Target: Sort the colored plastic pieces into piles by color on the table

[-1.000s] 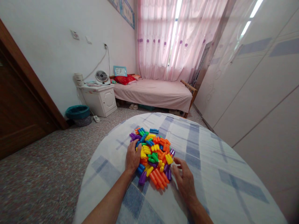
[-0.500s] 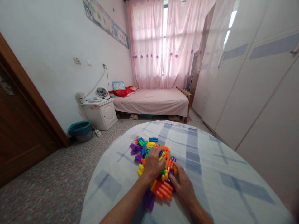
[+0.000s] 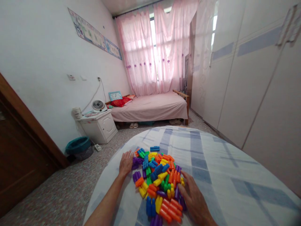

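A heap of bullet-shaped plastic building blocks [image 3: 157, 172] in blue, orange, yellow, green and purple lies on the tablecloth in front of me. Many are joined side by side in small groups. At the heap's left edge, my left hand [image 3: 126, 161] rests with its fingers stretched out, against or just beside some purple blocks [image 3: 137, 162]. My right hand [image 3: 193, 194] is on the opposite side, thumb and fingers apart, bordering purple and yellow blocks. Neither hand visibly grips a block. A joined blue pair [image 3: 154, 148] lies at the far edge of the heap.
The round table wears a blue-and-white checked cloth [image 3: 218, 175]. Beyond it stand a bed [image 3: 150, 106], a white bedside cabinet [image 3: 101, 127] with a fan [image 3: 98, 106], and a bin [image 3: 78, 147]. A wardrobe [image 3: 254, 78] lines the right side.
My left hand has moved off the middle of the heap to its left side, uncovering blue and yellow blocks. The right hand stays at the right edge. The camera view has tilted up slightly.
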`<state>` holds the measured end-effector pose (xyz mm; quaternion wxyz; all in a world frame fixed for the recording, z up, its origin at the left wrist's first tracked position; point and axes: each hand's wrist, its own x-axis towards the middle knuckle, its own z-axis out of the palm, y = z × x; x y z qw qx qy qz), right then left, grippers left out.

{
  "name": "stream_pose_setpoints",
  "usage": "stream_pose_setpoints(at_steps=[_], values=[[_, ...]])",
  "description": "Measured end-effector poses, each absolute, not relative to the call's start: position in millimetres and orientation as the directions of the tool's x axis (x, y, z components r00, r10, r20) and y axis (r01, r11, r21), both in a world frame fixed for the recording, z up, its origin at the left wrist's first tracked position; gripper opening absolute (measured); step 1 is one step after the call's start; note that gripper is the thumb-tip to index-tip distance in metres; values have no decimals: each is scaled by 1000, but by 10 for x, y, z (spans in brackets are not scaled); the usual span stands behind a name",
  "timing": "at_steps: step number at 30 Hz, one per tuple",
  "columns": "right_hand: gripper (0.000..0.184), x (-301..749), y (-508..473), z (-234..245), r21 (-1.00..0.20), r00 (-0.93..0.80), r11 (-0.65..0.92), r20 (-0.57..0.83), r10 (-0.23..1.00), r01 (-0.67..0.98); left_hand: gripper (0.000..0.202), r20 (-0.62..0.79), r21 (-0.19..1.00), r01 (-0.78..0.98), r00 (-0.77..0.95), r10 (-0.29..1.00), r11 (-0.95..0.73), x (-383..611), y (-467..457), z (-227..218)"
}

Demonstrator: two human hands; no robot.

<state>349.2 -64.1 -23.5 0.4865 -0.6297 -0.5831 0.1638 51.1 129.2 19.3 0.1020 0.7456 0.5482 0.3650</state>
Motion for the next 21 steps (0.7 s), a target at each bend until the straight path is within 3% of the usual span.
stream_pose_setpoints(at_steps=[5, 9, 12, 15, 21], values=[[46, 3505, -637, -270, -797, 260, 147, 356, 898, 586, 36, 373, 590, 701, 202, 905, -400, 527, 1480, 40], [53, 3503, -645, -251, -779, 253, 148, 368, 895, 609, 49, 315, 769, 513, 214, 925, -381, 787, 1470, 101], [69, 3498, -651, -226, -758, 201, 185, 385, 901, 626, 51, 262, 880, 359, 178, 949, -310, 953, 1363, 209], [80, 3499, -653, -227, -744, 143, 231, 401, 905, 627, 51, 235, 911, 298, 192, 953, -284, 1071, 1219, 321], [84, 3494, -647, -235, -768, 154, 225, 387, 909, 600, 49, 214, 910, 274, 333, 918, -312, 1324, 940, 544]])
